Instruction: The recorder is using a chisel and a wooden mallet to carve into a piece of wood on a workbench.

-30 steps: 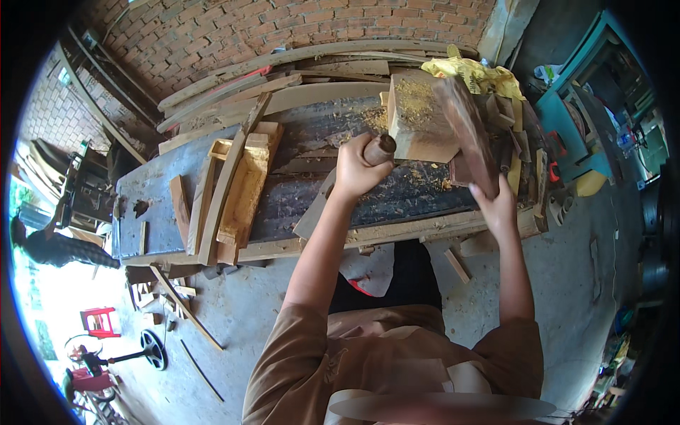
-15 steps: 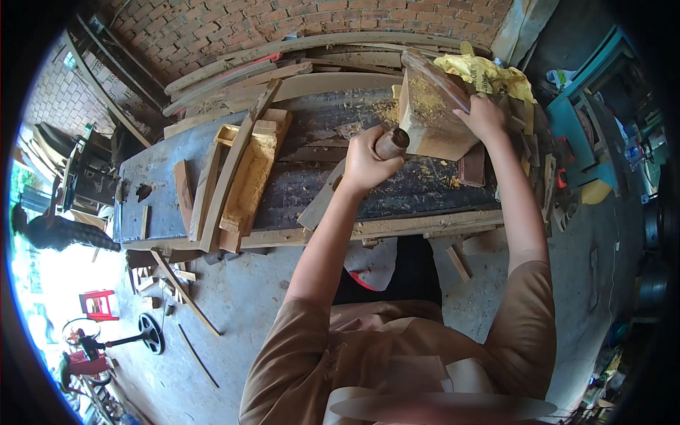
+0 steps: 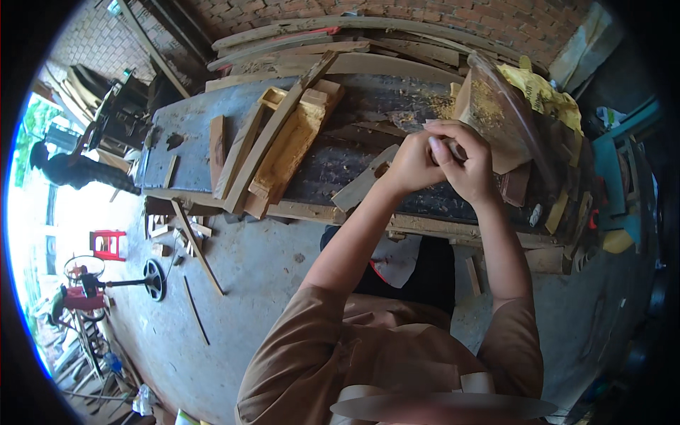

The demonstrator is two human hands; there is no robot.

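Observation:
Above the near part of the bench my two hands are together. My left hand [image 3: 413,163] is closed in a fist; a brown, round wooden tool handle showed in it half a second ago, but now my other hand mostly covers it. My right hand [image 3: 469,159] curls its fingers over the top of that fist, its thumb pressed inward; what lies inside is hidden. Just beyond them stands a large pale wood block [image 3: 489,117] with shavings on top. A long, smooth brown wooden bar [image 3: 523,117] leans against the block's right side, touched by neither hand.
A hollowed yellowish wood piece [image 3: 290,145] and several boards lie on the dark workbench [image 3: 368,159]. Long planks [image 3: 340,64] are stacked along the brick wall. A yellow sack [image 3: 545,92] lies at the back right. Far left, another person [image 3: 78,166] stands near a machine.
My right hand has let go of the brown bar and come left onto my left fist. The bar now rests against the block. The view has turned left.

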